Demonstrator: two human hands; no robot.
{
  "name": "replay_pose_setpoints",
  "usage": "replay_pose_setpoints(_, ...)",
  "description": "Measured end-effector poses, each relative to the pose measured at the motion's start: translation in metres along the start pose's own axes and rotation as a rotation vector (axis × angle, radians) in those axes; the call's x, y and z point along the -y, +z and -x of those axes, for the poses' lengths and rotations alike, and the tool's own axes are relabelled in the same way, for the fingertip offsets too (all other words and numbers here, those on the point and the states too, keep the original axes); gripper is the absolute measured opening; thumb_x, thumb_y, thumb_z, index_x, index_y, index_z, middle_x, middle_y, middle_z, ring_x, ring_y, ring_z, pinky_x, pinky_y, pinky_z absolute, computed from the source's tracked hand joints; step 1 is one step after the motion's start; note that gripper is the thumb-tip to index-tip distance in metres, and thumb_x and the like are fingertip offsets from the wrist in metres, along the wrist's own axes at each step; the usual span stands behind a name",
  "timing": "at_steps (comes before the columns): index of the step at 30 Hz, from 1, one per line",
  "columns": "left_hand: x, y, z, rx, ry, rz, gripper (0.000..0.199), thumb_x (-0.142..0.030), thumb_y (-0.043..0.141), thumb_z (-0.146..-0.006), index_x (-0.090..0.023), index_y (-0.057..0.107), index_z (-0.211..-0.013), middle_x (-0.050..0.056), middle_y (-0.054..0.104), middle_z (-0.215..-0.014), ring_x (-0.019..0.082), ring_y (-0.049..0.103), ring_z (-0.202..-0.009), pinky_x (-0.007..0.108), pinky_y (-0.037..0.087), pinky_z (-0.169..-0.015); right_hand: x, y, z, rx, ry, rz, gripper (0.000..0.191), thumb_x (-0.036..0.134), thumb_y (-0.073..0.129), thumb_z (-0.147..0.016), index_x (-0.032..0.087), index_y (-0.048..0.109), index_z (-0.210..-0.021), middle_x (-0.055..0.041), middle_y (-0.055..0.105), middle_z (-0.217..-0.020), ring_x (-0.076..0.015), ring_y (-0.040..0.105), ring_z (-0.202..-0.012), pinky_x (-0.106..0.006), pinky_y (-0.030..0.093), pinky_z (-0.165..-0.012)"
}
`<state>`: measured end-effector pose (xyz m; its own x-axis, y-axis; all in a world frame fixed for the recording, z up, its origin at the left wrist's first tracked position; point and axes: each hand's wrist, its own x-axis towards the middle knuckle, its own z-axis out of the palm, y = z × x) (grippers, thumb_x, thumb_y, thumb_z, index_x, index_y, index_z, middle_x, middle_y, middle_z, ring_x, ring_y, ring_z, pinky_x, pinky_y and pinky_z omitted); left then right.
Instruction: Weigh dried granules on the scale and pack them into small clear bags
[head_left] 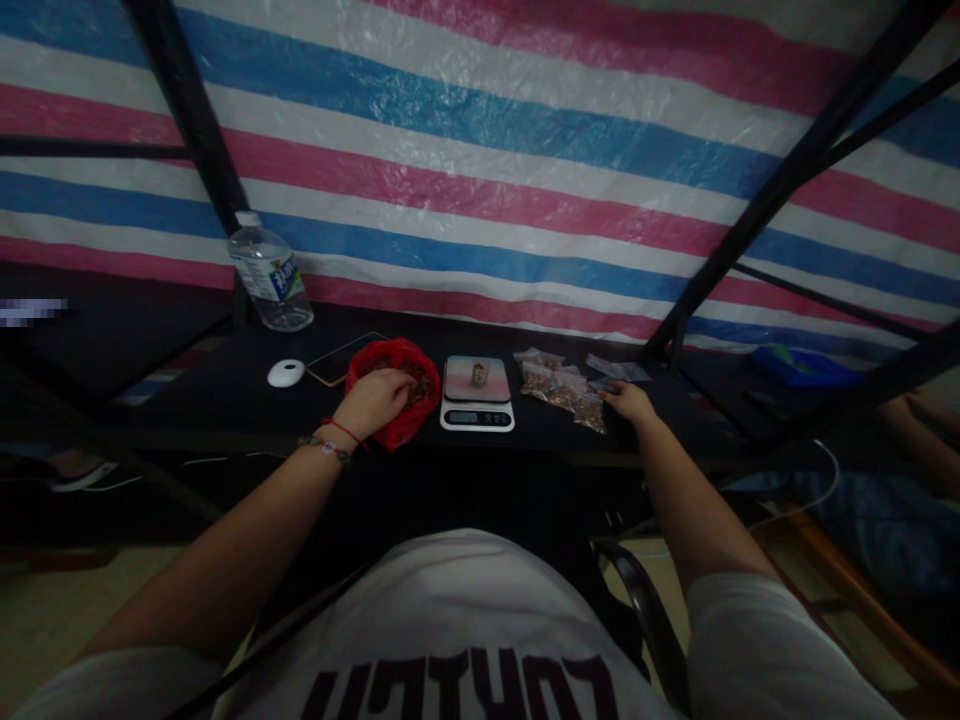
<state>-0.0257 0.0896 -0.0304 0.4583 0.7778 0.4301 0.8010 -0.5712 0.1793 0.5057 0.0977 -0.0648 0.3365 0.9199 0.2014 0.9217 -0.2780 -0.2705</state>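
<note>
My left hand (379,398) reaches into a red plastic bag (405,428) of brown dried bits. Its fingers are drawn together among them, and what they pinch is hidden. Right of the bag sits a white digital kitchen scale (448,413), with a small cup (480,373) of similar bits on its plate. My right hand (628,400) rests by several small clear zip bags (559,388) filled with brown bits. Its fingers stretch left and touch the nearest bags, without a visible grip. A flat clear bag (616,368) lies just behind this hand.
A clear plastic bottle (271,280) and a white rounded device (286,374) stand left on the black table (300,425). Dark metal posts (720,260) rise before a striped plastic sheet (465,160). At right are a blue tray (802,368) and another person's arm (919,430).
</note>
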Motion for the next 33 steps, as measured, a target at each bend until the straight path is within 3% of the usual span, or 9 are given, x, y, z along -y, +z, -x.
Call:
replay_pose_setpoints(5,-0.003,-0.005,0.0,-0.012,0.001,0.026,0.034,-0.025,0.039,-0.087,-0.015,0.07,-0.097,0.011,0.071,-0.102,0.024,0.064,-0.097,0.038,0.047,-0.094,-0.003,-0.005,0.007,0.067,-0.185,0.182,0.03,0.03,0.054,-0.088,0.018,0.071,-0.11,-0.0131,0.068,-0.113,-0.022,0.063,-0.103,-0.029,0.045,-0.089)
replay_pose_setpoints(11,-0.004,-0.007,0.0,-0.005,-0.007,0.028,0.035,-0.025,0.038,-0.087,-0.015,0.07,-0.097,0.011,0.071,-0.102,0.024,0.064,-0.096,0.038,0.048,-0.093,0.002,-0.024,0.019,0.112,-0.06,0.297,0.027,0.031,0.054,-0.086,0.018,0.074,-0.099,-0.0149,0.072,-0.098,-0.0244,0.066,-0.09,-0.031,0.047,-0.078)
replay_pose_setpoints(15,-0.002,-0.004,0.0,-0.001,-0.003,0.027,0.034,-0.025,0.039,-0.088,-0.015,0.07,-0.097,0.01,0.071,-0.101,0.024,0.064,-0.096,0.038,0.047,-0.093,0.031,-0.047,0.021,-0.152,-0.057,0.114,0.03,0.034,0.055,-0.084,0.016,0.074,-0.099,-0.015,0.071,-0.102,-0.0261,0.066,-0.093,-0.033,0.048,-0.08)
replay_pose_setpoints(18,-0.008,-0.007,0.001,-0.056,0.004,0.04,0.033,-0.026,0.04,-0.088,-0.016,0.069,-0.101,0.01,0.07,-0.102,0.024,0.062,-0.098,0.038,0.045,-0.095,0.086,-0.063,0.029,-0.325,-0.176,-0.265,0.033,0.038,0.055,-0.082,0.013,0.075,-0.094,-0.0127,0.072,-0.095,-0.0254,0.067,-0.087,-0.033,0.05,-0.078)
replay_pose_setpoints(20,-0.016,-0.012,0.002,-0.152,0.005,0.058,0.034,-0.029,0.043,-0.088,-0.015,0.065,-0.11,0.011,0.067,-0.11,0.025,0.059,-0.106,0.039,0.043,-0.099,0.135,-0.069,0.044,-0.251,-0.253,-0.582,0.036,0.042,0.056,-0.081,0.014,0.074,-0.092,-0.0095,0.072,-0.083,-0.0223,0.066,-0.072,-0.032,0.051,-0.067)
replay_pose_setpoints(22,-0.029,-0.019,0.005,-0.251,0.014,0.074,0.042,-0.034,0.049,-0.086,-0.013,0.058,-0.121,0.013,0.061,-0.121,0.027,0.054,-0.116,0.041,0.039,-0.104,0.187,-0.069,0.066,-0.09,-0.321,-0.838,0.037,0.046,0.06,-0.077,0.014,0.073,-0.091,-0.0065,0.071,-0.076,-0.0185,0.062,-0.058,-0.03,0.051,-0.056)
replay_pose_setpoints(26,-0.058,-0.032,0.013,-0.352,0.063,0.086,0.069,-0.047,0.061,-0.078,-0.017,0.042,-0.137,0.014,0.048,-0.139,0.031,0.043,-0.129,0.046,0.032,-0.11,0.266,-0.057,0.113,0.243,-0.432,-1.165,0.032,0.04,0.067,-0.07,0.019,0.069,-0.095,-0.0017,0.067,-0.072,-0.0157,0.062,-0.059,-0.027,0.052,-0.052)
replay_pose_setpoints(29,-0.077,-0.035,0.018,-0.337,0.089,0.078,0.084,-0.052,0.066,-0.071,-0.018,0.034,-0.142,0.016,0.044,-0.142,0.034,0.04,-0.131,0.05,0.028,-0.11,0.293,-0.046,0.139,0.421,-0.496,-1.239,0.04,0.031,0.068,-0.069,0.023,0.063,-0.108,0.0007,0.067,-0.075,-0.0135,0.061,-0.06,-0.025,0.051,-0.052)
replay_pose_setpoints(33,-0.087,-0.033,0.02,-0.322,0.092,0.089,0.078,-0.047,0.064,-0.074,-0.017,0.035,-0.14,0.015,0.054,-0.131,0.032,0.048,-0.123,0.05,0.026,-0.111,0.298,-0.038,0.153,0.529,-0.486,-1.275,0.048,0.022,0.066,-0.065,0.023,0.057,-0.112,0.0002,0.065,-0.08,-0.0141,0.062,-0.065,-0.023,0.049,-0.05)
